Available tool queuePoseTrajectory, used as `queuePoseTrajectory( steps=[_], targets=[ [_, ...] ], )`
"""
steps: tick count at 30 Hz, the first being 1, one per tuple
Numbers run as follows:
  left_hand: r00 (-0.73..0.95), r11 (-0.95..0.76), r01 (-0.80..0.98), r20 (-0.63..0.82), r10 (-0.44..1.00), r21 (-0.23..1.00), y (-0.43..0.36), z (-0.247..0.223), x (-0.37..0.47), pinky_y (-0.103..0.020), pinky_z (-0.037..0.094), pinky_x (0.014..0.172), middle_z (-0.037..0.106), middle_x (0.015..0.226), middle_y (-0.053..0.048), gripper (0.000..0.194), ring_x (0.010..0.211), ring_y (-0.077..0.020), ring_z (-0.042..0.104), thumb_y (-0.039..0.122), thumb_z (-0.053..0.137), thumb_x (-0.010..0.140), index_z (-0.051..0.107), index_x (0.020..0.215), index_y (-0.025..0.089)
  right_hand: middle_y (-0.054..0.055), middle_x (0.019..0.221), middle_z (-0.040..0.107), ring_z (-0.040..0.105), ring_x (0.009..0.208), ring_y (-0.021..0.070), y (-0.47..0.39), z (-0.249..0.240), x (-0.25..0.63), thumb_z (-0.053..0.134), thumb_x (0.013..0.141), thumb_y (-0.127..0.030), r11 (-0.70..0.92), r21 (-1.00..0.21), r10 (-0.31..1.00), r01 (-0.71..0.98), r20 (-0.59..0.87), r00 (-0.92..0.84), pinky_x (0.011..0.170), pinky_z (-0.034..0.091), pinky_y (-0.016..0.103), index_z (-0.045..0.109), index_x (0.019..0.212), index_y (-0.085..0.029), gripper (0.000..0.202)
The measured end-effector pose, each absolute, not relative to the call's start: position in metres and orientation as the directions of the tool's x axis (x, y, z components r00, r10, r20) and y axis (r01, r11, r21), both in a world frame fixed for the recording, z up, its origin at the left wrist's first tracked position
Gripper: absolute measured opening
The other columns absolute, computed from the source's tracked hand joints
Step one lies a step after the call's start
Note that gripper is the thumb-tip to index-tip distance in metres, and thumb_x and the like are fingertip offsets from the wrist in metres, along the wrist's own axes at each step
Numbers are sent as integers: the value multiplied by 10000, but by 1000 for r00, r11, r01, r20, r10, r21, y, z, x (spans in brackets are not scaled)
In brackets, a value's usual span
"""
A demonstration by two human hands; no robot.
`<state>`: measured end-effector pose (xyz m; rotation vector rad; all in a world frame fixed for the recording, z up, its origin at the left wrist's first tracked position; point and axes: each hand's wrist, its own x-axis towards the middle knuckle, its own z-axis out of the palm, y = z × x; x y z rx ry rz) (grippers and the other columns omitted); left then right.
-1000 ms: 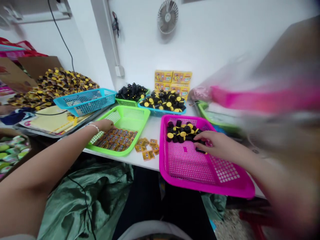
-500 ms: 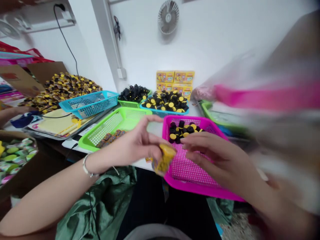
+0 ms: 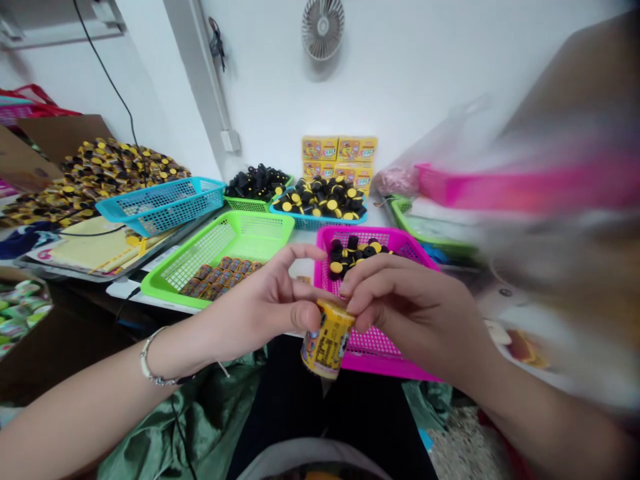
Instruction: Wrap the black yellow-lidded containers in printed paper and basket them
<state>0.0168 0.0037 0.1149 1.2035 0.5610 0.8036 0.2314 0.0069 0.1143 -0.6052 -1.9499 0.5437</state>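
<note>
Between the thumb and fingers of my left hand point(image 3: 270, 300) is a small yellow printed canister point(image 3: 327, 343), tilted over my lap. The fingertips of my right hand point(image 3: 415, 307) pinch at its upper right edge; what exactly they grip there is hidden. Behind the hands stands a pink basket point(image 3: 380, 368) with small black and yellow cylindrical pieces point(image 3: 353, 253) at its far end. To the left, small printed cylinders point(image 3: 220, 277) lie in rows inside a green basket point(image 3: 170, 270).
At the back, a blue basket point(image 3: 315, 222) is heaped with black and yellow pieces, beside black parts point(image 3: 257, 180). Yellow boxes point(image 3: 340, 157) stand by the wall. Further left are a blue basket point(image 3: 165, 207) and a large pile of cylinders point(image 3: 115, 163). A blurred plastic bag is at right.
My right hand has moved left and its fingers have come onto the canister. The canister has turned more upright, showing its printed side. The view has shifted slightly right.
</note>
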Motion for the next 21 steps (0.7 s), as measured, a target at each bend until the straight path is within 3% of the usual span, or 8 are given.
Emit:
queuePoseTrajectory(
  steps=[3, 6, 8, 9, 10, 12, 16, 21],
  targets=[
    [602, 106, -235, 59, 797, 966, 4, 115, 16, -222, 548, 636, 818, 907, -26, 604, 755, -176, 771, 438, 874, 741, 491, 1184, 289, -6, 861, 742, 738, 832, 157, 9, 113, 231, 641, 876, -54, 793, -573, 602, 206, 683, -414, 769, 633, 292, 702, 790, -243, 216],
    [552, -103, -115, 150, 820, 988, 18, 121, -3, -275, 583, 649, 817, 992, -61, 559, 806, -219, 777, 459, 848, 772, 522, 1182, 262, 6, 1003, 750, 735, 949, 191, 7, 113, 241, 690, 887, -143, 756, -623, 646, 201, 660, -383, 830, 632, 332, 709, 991, -288, 180],
    [450, -313, 229, 185, 874, 922, 41, 128, -29, -289, 591, 683, 811, 994, -72, 433, 821, -221, 769, 426, 815, 806, 597, 1110, 208, 1, 1056, 742, 735, 939, 185, 6, 113, 255, 703, 898, -204, 715, -658, 697, 236, 642, -319, 808, 637, 312, 692, 1091, -323, 227],
    [364, -361, 464, 197, 910, 809, 57, 130, -45, -291, 588, 727, 808, 952, -67, 347, 818, -209, 761, 398, 787, 830, 637, 1054, 180, -4, 1051, 741, 735, 906, 177, 7, 113, 263, 702, 905, -231, 707, -649, 707, 281, 645, -290, 787, 636, 293, 694, 1096, -333, 216],
    [262, -312, 708, 175, 949, 634, 74, 131, -62, -291, 583, 773, 798, 884, -37, 277, 803, -188, 750, 396, 737, 869, 662, 1021, 177, -8, 1032, 744, 733, 879, 173, 9, 112, 271, 702, 909, -258, 706, -621, 706, 342, 654, -270, 774, 632, 280, 703, 1074, -336, 183],
    [104, -159, 865, 140, 985, 476, 109, 128, -96, -331, 574, 817, 772, 814, -38, 215, 802, -197, 732, 349, 698, 907, 689, 983, 149, -2, 976, 751, 732, 849, 190, 18, 107, 287, 704, 908, -324, 706, -537, 693, 462, 660, -290, 736, 619, 275, 729, 1017, -332, 113],
    [-39, 46, 962, -32, 999, 269, 164, 98, -142, -411, 596, 832, 713, 1094, -77, 260, 935, -212, 701, 346, 645, 969, 668, 1124, 139, 20, 850, 765, 723, 732, 216, 42, 94, 305, 676, 899, -483, 645, -519, 760, 561, 509, -404, 617, 597, 313, 752, 910, -308, 192],
    [-13, 35, 994, -212, 977, 102, 184, 56, -156, -458, 588, 893, 652, 1264, -100, 335, 1068, -254, 671, 340, 641, 972, 622, 1257, 164, 51, 905, 777, 734, 770, 223, 62, 78, 317, 584, 920, -596, 467, -557, 884, 687, 269, -383, 680, 591, 342, 738, 947, -251, 379]
  ],
)
